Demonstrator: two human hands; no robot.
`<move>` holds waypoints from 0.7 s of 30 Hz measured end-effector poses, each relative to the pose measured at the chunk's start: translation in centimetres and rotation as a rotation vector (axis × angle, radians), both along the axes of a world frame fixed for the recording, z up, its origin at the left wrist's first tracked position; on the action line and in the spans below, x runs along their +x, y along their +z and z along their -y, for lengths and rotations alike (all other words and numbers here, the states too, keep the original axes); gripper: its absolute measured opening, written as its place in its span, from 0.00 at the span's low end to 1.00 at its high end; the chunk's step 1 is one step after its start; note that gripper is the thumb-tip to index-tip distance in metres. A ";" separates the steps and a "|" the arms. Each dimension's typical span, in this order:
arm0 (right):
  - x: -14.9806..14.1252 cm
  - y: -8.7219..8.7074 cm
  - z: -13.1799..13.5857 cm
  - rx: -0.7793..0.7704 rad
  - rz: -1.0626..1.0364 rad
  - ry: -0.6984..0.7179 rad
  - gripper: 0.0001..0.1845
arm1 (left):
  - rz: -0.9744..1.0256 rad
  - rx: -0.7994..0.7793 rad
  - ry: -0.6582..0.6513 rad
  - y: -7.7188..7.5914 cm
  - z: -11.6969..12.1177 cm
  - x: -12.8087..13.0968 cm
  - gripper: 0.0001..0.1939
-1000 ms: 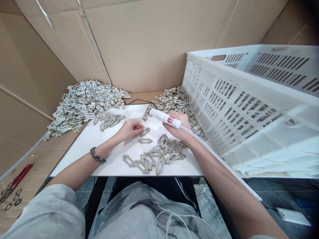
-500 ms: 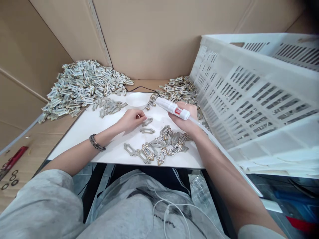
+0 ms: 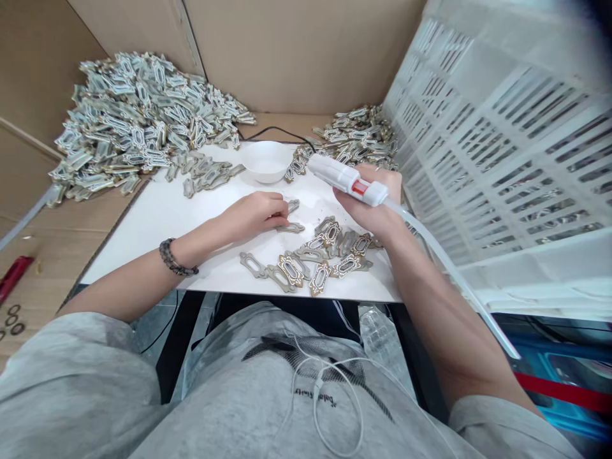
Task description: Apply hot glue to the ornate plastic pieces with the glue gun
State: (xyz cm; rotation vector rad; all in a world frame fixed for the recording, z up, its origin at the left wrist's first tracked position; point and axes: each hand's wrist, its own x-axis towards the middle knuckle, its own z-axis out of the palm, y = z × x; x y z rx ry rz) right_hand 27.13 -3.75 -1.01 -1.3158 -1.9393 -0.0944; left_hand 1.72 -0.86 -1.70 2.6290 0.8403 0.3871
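My right hand is wrapped round a white hot glue gun, nozzle toward the back left. A long translucent glue stick trails from its rear over my forearm. My left hand has its fingers pinched together at two ornate metal label frames. One frame lies just beyond the fingertips, the other just below them. What the pinch holds, if anything, is hidden. Several more frames, some patterned side up and some plain grey, lie in a loose cluster nearer the table's front edge.
A white bowl stands behind my left hand. Large heaps of frames lie at the back left and back right. A tall white slatted crate borders the right side. Cardboard walls enclose the back. A black cord runs behind the bowl.
My left hand has moved right, its fingertips now at the two frames. My right hand holds the glue gun as before. The view has tilted down, so the table and heaps appear higher.
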 end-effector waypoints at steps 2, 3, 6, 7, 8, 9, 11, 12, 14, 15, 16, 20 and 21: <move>-0.1 0.0 0.1 0.035 0.000 0.021 0.19 | 0.001 0.104 -0.014 -0.1 0.1 -0.1 0.12; -0.1 0.0 0.1 0.045 0.002 0.033 0.19 | 0.003 0.150 -0.007 -0.1 0.1 -0.2 0.13; -0.1 0.1 0.1 0.044 -0.004 0.038 0.19 | -0.017 0.232 -0.015 0.1 0.6 -0.5 0.16; -0.1 0.2 0.1 0.040 -0.012 0.035 0.20 | -0.037 0.250 -0.035 0.2 0.7 -0.6 0.16; -0.1 0.2 0.1 0.035 -0.022 0.033 0.20 | -0.063 0.269 -0.056 0.3 0.9 -0.6 0.17; -0.1 0.3 0.2 0.034 -0.031 0.033 0.19 | -0.093 0.289 -0.075 0.4 1.0 -0.7 0.17; -0.2 0.4 0.2 0.031 -0.042 0.034 0.19 | -0.143 0.324 -0.090 0.5 1.1 -0.8 0.18; -0.2 0.4 0.2 0.028 -0.040 0.032 0.19 | -0.158 0.334 -0.088 0.5 1.2 -0.8 0.18; -0.1 0.4 0.1 0.024 -0.030 0.023 0.20 | -0.169 0.338 -0.082 0.4 1.2 -0.8 0.18; -0.1 0.4 0.1 0.023 -0.024 0.018 0.20 | -0.168 0.337 -0.077 0.3 1.1 -0.8 0.18; -0.1 0.3 0.1 0.024 -0.020 0.015 0.20 | -0.166 0.335 -0.075 0.3 1.1 -0.9 0.18; -0.1 0.2 0.1 0.025 -0.024 0.020 0.20 | -0.173 0.314 -0.085 0.0 1.0 -0.9 0.17; -0.1 0.2 0.1 0.021 -0.025 0.024 0.20 | -0.180 0.308 -0.089 -0.1 1.0 -0.8 0.17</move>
